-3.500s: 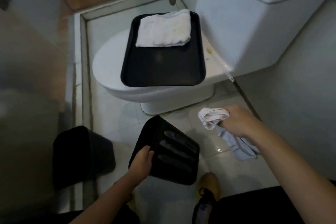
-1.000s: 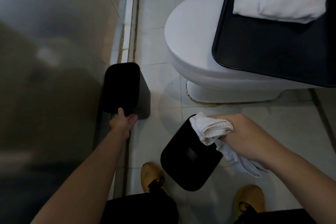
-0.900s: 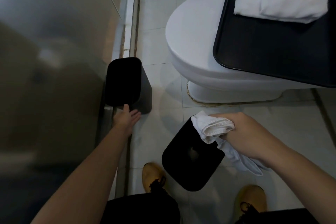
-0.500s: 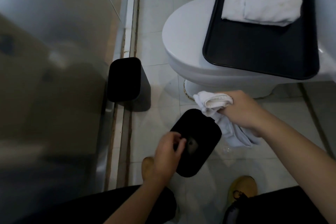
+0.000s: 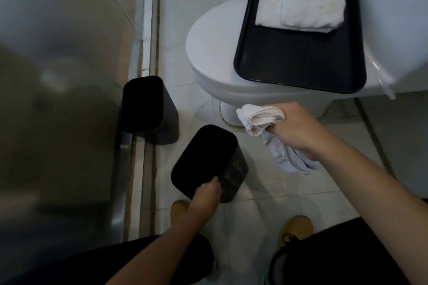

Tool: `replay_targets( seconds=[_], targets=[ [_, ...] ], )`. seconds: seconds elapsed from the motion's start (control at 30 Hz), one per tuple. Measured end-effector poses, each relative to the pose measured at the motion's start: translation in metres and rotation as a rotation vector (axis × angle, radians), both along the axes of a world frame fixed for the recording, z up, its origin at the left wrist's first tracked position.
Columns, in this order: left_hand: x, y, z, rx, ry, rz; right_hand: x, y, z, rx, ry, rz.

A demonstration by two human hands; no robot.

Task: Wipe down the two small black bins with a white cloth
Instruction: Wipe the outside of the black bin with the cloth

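Two small black bins are on the tiled bathroom floor. One black bin [image 5: 148,109] stands against the glass partition at the left. The second black bin [image 5: 206,159] is tilted in the middle of the floor, and my left hand [image 5: 206,194] grips its near rim. My right hand [image 5: 298,129] is closed on a bunched white cloth [image 5: 261,120], held above and to the right of the tilted bin, not touching it. The cloth's loose end hangs below my fist.
A white toilet [image 5: 208,53] with its lid down carries a black tray [image 5: 298,62] holding a folded white towel [image 5: 301,7]. A glass partition [image 5: 64,76] runs along the left. My two tan shoes [image 5: 296,227] are near the bottom.
My left hand left the bin by the glass, crossed to the middle bin and gripped its near rim, tilting it. My right hand with the cloth lifted off that bin toward the toilet base.
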State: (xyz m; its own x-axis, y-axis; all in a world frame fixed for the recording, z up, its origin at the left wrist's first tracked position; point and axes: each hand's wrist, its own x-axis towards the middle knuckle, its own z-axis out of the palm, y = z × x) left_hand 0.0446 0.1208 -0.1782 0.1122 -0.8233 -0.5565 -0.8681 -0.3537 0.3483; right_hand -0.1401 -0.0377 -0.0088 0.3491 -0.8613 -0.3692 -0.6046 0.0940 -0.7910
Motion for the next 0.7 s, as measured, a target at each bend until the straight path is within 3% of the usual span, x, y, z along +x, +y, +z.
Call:
replay_targets(
  seconds=[0.07, 0.2, 0.43, 0.57, 0.7],
  targets=[
    [0.031, -0.004, 0.003, -0.008, 0.204, 0.250, 0.010, 0.006, 0.001, 0.038, -0.093, -0.022],
    [0.081, -0.015, 0.016, 0.118, 0.396, 0.463, 0.037, 0.001, -0.005, 0.108, -0.131, 0.121],
    [0.157, -0.008, 0.010, 0.131, 0.442, 0.532, 0.090, -0.015, -0.074, 0.253, -0.120, 0.329],
    [0.186, 0.012, -0.003, 0.046, 0.493, 0.710, 0.122, -0.005, -0.147, 0.176, -0.175, 0.388],
    [0.200, 0.035, -0.021, -0.118, 0.453, 0.922, 0.166, 0.038, -0.213, -0.032, -0.343, 0.252]
  ],
)
